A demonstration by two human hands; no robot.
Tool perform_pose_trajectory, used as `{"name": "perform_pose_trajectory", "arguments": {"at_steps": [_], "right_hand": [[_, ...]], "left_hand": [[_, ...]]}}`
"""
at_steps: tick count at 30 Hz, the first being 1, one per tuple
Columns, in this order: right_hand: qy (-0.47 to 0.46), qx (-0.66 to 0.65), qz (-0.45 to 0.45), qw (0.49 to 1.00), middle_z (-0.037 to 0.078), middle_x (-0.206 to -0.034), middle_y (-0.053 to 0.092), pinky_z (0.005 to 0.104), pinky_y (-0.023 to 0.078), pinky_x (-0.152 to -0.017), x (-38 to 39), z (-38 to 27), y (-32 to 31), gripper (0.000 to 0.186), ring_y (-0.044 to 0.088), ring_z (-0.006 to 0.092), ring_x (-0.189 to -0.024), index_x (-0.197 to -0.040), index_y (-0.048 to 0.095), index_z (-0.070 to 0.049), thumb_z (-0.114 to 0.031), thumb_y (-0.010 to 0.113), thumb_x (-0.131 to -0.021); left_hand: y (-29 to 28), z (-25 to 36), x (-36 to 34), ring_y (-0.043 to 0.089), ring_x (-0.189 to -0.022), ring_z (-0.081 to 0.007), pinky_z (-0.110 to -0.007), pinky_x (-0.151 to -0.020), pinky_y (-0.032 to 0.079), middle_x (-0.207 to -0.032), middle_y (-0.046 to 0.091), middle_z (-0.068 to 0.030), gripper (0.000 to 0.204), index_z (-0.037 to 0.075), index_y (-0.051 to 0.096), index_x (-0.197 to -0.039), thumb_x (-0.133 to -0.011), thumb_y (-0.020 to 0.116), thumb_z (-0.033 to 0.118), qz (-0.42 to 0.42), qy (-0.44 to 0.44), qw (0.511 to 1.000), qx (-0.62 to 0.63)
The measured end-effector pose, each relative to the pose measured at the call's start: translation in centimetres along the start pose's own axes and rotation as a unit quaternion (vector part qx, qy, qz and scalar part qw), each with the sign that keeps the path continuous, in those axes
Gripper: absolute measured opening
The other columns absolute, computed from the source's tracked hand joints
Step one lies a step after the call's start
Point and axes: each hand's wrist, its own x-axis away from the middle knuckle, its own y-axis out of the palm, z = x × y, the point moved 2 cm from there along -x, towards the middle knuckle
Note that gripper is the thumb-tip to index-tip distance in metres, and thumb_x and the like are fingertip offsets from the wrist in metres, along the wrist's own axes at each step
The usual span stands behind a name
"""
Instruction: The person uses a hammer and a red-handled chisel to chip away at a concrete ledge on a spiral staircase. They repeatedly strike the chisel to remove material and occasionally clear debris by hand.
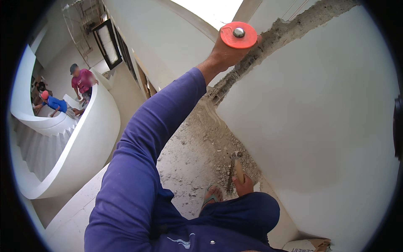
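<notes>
My left hand [222,54] reaches up to the wall and is closed round a chisel. Its round orange-red hand guard [228,39] faces me, with the shiny metal striking end in the middle. The guard hides most of my fingers and the shank. Behind it, a rough groove [289,35] runs slanting through the white wall [319,113]. Low beside my bent knee, my right hand [244,186] grips a hammer [239,169] by its pale wooden handle. The hammer's metal head points away from me, well apart from the chisel.
Broken rubble [210,138] and dust cover the floor by the wall's foot, around my sandalled foot [213,194]. At left, a curved white stair parapet [98,122] has several people beyond it. A torn paper bag [306,245] lies at the lower right.
</notes>
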Motion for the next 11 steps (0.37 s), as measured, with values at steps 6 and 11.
{"name": "perform_pose_trajectory", "arguments": {"at_steps": [6, 11], "right_hand": [[-0.019, -0.002, 0.053, 0.998, 0.011, -0.084, 0.067, 0.0384, 0.049, -0.07, 1.0, -3.6, -5.1, 0.039, 0.062, 0.0207, -0.074, -0.108, 0.068, 0.004, -0.029, 0.077, -0.09], [-0.073, -0.121, 0.054, 0.989, 0.007, -0.08, 0.064, 0.0343, 0.047, -0.067, -0.1, -11.6, -10.7, 0.028, 0.056, 0.0157, -0.072, -0.108, 0.068, -0.001, -0.023, 0.075, -0.091]], "left_hand": [[2.4, -3.9, 0.2, 0.056, -0.07, -0.0097, -0.029, -0.066, 0.05, -0.081, 0.067, 0.0002, 0.009, 0.003, 0.073, -0.097, -0.094, 0.075, 0.011, -0.003, 0.107, 0.991, -0.08], [3.8, -5.0, 0.5, 0.058, -0.075, -0.0181, -0.036, -0.073, 0.053, -0.081, 0.068, -0.0052, 0.011, 0.002, 0.067, -0.094, -0.086, 0.071, 0.008, -0.003, 0.068, 0.997, -0.04]]}}
